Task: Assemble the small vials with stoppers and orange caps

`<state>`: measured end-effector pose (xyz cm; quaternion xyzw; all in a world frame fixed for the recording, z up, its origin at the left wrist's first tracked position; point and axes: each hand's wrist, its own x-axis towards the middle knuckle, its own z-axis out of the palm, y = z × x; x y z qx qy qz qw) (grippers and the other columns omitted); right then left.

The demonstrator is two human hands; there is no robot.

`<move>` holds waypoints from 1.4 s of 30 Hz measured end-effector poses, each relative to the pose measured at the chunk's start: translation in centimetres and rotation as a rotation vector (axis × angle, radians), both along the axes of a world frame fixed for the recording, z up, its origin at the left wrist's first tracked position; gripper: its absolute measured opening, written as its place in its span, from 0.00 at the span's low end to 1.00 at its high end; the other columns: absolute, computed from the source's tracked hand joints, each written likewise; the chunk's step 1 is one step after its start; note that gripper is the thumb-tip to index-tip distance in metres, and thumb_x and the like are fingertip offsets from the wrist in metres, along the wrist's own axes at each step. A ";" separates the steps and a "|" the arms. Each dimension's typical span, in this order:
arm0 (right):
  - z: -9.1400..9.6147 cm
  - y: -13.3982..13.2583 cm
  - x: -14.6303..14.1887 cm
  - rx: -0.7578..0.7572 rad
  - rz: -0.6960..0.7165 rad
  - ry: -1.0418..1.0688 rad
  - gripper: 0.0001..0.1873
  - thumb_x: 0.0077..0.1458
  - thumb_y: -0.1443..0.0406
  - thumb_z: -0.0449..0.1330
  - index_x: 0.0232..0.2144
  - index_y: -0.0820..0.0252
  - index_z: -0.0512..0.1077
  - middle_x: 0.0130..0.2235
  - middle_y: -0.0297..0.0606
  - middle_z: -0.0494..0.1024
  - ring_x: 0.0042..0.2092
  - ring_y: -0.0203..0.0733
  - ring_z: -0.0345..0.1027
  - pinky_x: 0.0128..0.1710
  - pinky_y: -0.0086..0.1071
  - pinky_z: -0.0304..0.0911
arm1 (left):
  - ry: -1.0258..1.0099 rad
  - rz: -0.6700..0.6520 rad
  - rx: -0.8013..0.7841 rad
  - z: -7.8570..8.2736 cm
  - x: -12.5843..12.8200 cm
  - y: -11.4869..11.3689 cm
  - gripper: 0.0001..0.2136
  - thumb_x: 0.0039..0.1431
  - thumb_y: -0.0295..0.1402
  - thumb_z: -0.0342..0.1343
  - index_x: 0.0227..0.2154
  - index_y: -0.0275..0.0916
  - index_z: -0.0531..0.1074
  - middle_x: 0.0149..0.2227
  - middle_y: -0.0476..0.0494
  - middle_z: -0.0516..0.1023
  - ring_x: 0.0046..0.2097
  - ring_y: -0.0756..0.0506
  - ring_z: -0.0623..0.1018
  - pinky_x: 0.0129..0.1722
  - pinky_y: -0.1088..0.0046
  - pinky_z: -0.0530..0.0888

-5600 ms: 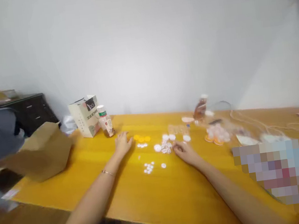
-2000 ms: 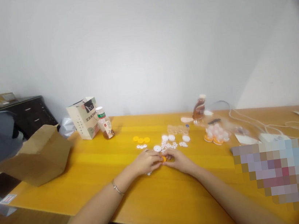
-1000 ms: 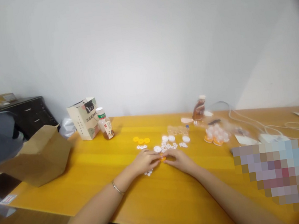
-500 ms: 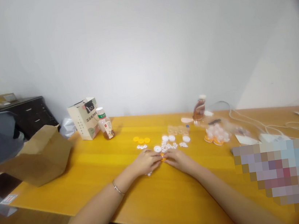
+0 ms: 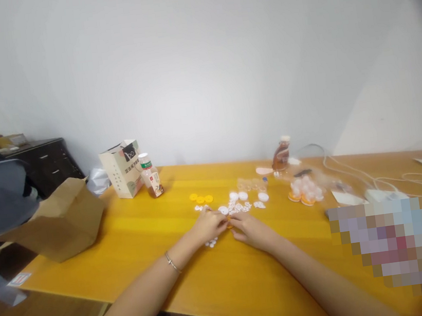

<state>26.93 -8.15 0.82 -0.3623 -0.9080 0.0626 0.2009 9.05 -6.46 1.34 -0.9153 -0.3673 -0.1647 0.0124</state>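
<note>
My left hand [image 5: 211, 223] and my right hand [image 5: 248, 226] meet over the table, fingertips closed on a small orange piece [image 5: 229, 222] between them. The fingers cover most of it, so its exact shape is hidden. Just beyond them are white discs [image 5: 238, 196] and a cluster of small white cut-out parts [image 5: 241, 207]. Yellow discs [image 5: 201, 199] lie past my left hand, with little white pieces [image 5: 198, 208] nearer to me. More small white pieces [image 5: 212, 242] show below my left wrist.
Clear plastic cups [image 5: 251, 184] sit behind the parts. Pinkish-white pieces with orange bases [image 5: 305, 190] stand at the right, near a brown bottle [image 5: 281, 154] and cables [image 5: 352, 168]. A paper bag [image 5: 121, 170], another bottle [image 5: 151, 176] and an open brown bag [image 5: 69, 218] occupy the left.
The left hand's fingers have curled a little more and its wrist has shifted slightly right. The orange piece is more covered than before. The view has moved slightly.
</note>
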 end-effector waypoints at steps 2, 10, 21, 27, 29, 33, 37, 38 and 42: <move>-0.1 0.0 0.0 -0.019 0.002 0.051 0.13 0.46 0.71 0.54 0.36 0.55 0.69 0.39 0.39 0.70 0.43 0.43 0.63 0.44 0.36 0.58 | -0.069 0.037 -0.052 -0.1 0.1 0.1 0.08 0.56 0.35 0.48 0.27 0.39 0.69 0.29 0.49 0.74 0.33 0.49 0.72 0.41 0.71 0.60; 0.1 0.0 0.2 -0.069 0.041 0.169 0.08 0.48 0.69 0.53 0.32 0.57 0.70 0.38 0.40 0.71 0.41 0.43 0.63 0.43 0.37 0.59 | -0.130 0.038 -0.135 0.2 0.4 -0.2 0.05 0.54 0.31 0.49 0.30 0.40 0.70 0.33 0.50 0.74 0.37 0.49 0.72 0.38 0.74 0.61; -0.5 0.5 -1.1 -0.644 -0.041 0.802 0.13 0.47 0.59 0.57 0.35 0.59 0.65 0.31 0.34 0.72 0.32 0.35 0.68 0.37 0.34 0.64 | -0.186 0.041 -0.006 1.4 -0.5 -0.5 0.07 0.56 0.33 0.48 0.33 0.41 0.70 0.33 0.47 0.73 0.39 0.48 0.70 0.44 0.69 0.59; -0.7 0.2 -1.8 -0.723 -0.090 1.011 0.15 0.41 0.60 0.62 0.33 0.58 0.66 0.29 0.32 0.73 0.32 0.35 0.68 0.41 0.36 0.63 | -0.205 0.020 0.002 1.8 -0.7 -0.6 0.08 0.55 0.35 0.48 0.33 0.40 0.71 0.35 0.46 0.72 0.39 0.48 0.70 0.45 0.70 0.58; -0.9 0.2 -2.0 -0.722 -0.114 1.031 0.15 0.39 0.60 0.62 0.32 0.58 0.66 0.29 0.32 0.73 0.32 0.36 0.69 0.41 0.36 0.63 | -0.190 0.020 0.000 1.7 -0.7 -0.5 0.08 0.55 0.35 0.48 0.33 0.40 0.71 0.35 0.45 0.71 0.40 0.48 0.69 0.45 0.69 0.58; -1.2 0.3 -2.0 -0.743 -0.131 1.035 0.16 0.39 0.60 0.62 0.33 0.58 0.67 0.31 0.34 0.74 0.34 0.38 0.70 0.43 0.38 0.62 | -0.212 -0.018 -0.030 2.1 -1.1 -0.5 0.08 0.55 0.34 0.48 0.35 0.40 0.70 0.37 0.45 0.71 0.42 0.47 0.69 0.46 0.68 0.59; -1.3 0.6 -1.8 -0.728 -0.186 1.005 0.16 0.38 0.61 0.62 0.33 0.58 0.67 0.33 0.35 0.75 0.36 0.39 0.69 0.42 0.37 0.62 | -0.293 -0.065 -0.198 2.8 -2.7 -0.2 0.08 0.54 0.34 0.50 0.35 0.37 0.70 0.36 0.44 0.72 0.39 0.48 0.71 0.41 0.72 0.65; -1.3 0.7 -1.7 -0.717 -0.203 0.989 0.16 0.37 0.62 0.62 0.33 0.58 0.67 0.33 0.35 0.75 0.36 0.38 0.69 0.42 0.37 0.62 | -0.275 -0.078 -0.282 2.8 -3.0 -0.1 0.08 0.53 0.34 0.50 0.33 0.36 0.70 0.33 0.45 0.73 0.36 0.49 0.71 0.38 0.74 0.66; -1.3 0.7 -1.7 -0.672 -0.228 0.939 0.16 0.38 0.61 0.62 0.33 0.59 0.68 0.31 0.33 0.73 0.35 0.37 0.68 0.42 0.36 0.61 | -0.131 -0.097 -0.542 1.9 -3.5 0.5 0.08 0.49 0.35 0.54 0.28 0.34 0.70 0.26 0.47 0.74 0.27 0.52 0.72 0.28 0.79 0.66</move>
